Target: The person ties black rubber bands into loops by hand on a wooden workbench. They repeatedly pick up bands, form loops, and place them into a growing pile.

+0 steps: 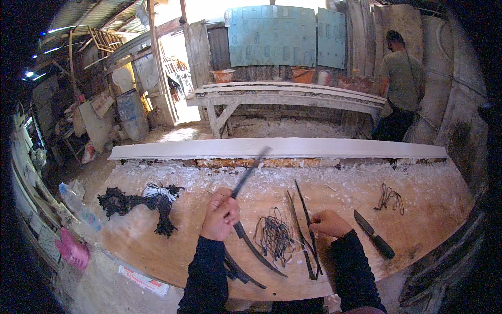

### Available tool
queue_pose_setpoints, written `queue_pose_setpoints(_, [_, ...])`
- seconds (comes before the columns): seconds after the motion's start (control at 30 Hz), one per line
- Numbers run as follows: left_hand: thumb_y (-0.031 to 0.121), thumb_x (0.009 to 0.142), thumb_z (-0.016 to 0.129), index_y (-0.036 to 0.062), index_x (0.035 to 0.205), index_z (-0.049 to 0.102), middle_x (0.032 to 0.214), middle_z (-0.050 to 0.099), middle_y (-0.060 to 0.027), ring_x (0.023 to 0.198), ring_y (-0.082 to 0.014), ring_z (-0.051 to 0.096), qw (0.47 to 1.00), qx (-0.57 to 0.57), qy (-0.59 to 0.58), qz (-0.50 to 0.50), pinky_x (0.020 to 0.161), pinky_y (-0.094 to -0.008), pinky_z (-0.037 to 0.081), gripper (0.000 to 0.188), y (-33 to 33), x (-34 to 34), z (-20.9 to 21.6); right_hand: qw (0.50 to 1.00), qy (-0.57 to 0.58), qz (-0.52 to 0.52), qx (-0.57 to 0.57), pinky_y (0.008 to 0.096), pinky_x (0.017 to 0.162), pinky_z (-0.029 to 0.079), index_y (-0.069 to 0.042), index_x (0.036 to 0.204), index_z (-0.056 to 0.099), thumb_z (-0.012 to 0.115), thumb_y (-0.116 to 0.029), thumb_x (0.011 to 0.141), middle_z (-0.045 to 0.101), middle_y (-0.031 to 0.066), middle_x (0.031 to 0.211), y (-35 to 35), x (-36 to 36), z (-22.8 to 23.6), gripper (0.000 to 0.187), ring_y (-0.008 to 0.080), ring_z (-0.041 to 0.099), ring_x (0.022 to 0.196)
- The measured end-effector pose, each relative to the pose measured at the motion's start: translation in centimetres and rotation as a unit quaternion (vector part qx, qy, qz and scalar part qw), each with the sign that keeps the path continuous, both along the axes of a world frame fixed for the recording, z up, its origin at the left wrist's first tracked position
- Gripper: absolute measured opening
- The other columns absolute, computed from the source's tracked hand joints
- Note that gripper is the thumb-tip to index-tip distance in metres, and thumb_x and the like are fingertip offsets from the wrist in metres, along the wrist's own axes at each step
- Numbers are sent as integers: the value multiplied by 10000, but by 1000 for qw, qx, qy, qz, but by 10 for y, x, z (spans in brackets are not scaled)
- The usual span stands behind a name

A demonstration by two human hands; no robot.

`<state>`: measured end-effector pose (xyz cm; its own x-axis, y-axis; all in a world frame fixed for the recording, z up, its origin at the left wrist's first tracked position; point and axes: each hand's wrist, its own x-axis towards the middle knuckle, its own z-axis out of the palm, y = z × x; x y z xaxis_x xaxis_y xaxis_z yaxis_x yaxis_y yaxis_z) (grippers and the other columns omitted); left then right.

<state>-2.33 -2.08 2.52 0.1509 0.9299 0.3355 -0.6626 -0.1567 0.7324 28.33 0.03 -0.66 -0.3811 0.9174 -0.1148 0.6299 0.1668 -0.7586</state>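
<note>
My left hand (220, 213) is closed around a long thin dark strip (250, 171) that slants up and to the right above the wooden workbench (157, 246). My right hand (329, 223) pinches another thin dark strip (303, 201) whose lower end rests on the bench. Between my hands lies a tangle of thin dark fibres (274, 235). Curved dark strips (254, 252) lie under my left wrist. A dark-handled knife (373, 233) lies just right of my right hand.
A bundle of black fibres tied with white cord (151, 197) lies at the left. A small wire tangle (389, 197) sits at the far right. A long white moulding (277, 148) runs along the bench's back. A person (397, 83) stands by a far table (282, 94).
</note>
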Motion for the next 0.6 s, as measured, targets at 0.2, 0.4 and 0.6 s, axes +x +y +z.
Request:
queue_pose_setpoints(0.2, [103, 811, 585, 72, 897, 551, 592, 421, 44, 451, -28, 324, 986, -30, 151, -60, 396, -176, 257, 97, -8, 20, 0, 987, -129, -18, 90, 284, 526, 448, -34, 792, 618, 599, -282, 782, 590, 67, 640, 2, -4, -5, 249, 139, 564, 589])
queue_pose_setpoints(0.4, [77, 788, 605, 37, 875, 603, 669, 524, 14, 557, -53, 455, 951, -47, 303, -30, 482, -191, 360, 96, -6, 29, -2, 882, 449, -58, -128, 215, 419, 398, -31, 1023, 537, 261, -486, 906, 551, 43, 647, -12, -20, 19, 545, 121, 533, 550])
queue_pose_setpoints(0.6, [59, 791, 600, -5, 903, 610, 806, 621, -29, 735, -84, 554, 903, 95, 408, 95, 675, -218, 436, 129, 6, 30, -16, 836, 527, -22, -155, 214, 399, 356, -8, 1002, 540, 231, -542, 886, 514, 21, 611, -17, -27, 31, 627, 119, 491, 503])
